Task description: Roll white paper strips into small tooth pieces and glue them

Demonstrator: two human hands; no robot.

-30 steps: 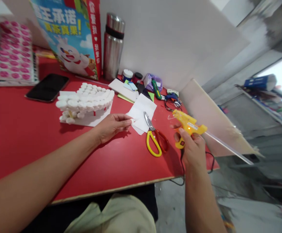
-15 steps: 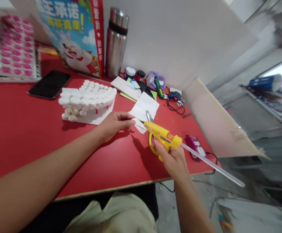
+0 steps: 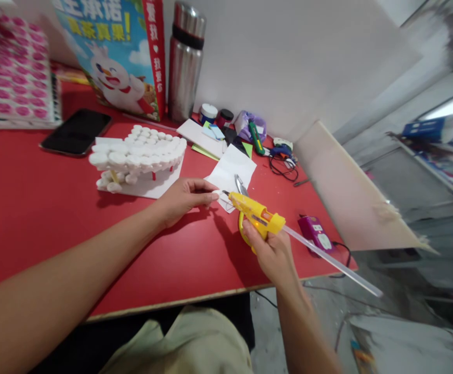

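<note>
My right hand [image 3: 267,246] is wrapped round the handle of a yellow hot glue gun [image 3: 252,209]. A long clear glue stick [image 3: 331,259] sticks out of its back end. Between the thumb and fingers of my left hand [image 3: 187,200] is a small white round piece [image 3: 219,194], partly hidden by the fingertips. The gun's dark nozzle is at this piece; whether they touch I cannot tell. Left of my hands stands a model of white round pieces [image 3: 141,156] on a white board, with red and yellowish supports under it.
A white paper sheet [image 3: 232,167] lies beyond my hands. Behind are a steel flask [image 3: 186,62], a blue printed bag [image 3: 113,57], a black phone [image 3: 76,132], small jars [image 3: 208,112] and a green cutter [image 3: 255,137]. A purple power socket [image 3: 315,234] sits at the right edge.
The glue gun and my right hand have shifted slightly left, bringing the nozzle nearer the white piece. My left hand keeps its pinch. The camera view has shifted a little.
</note>
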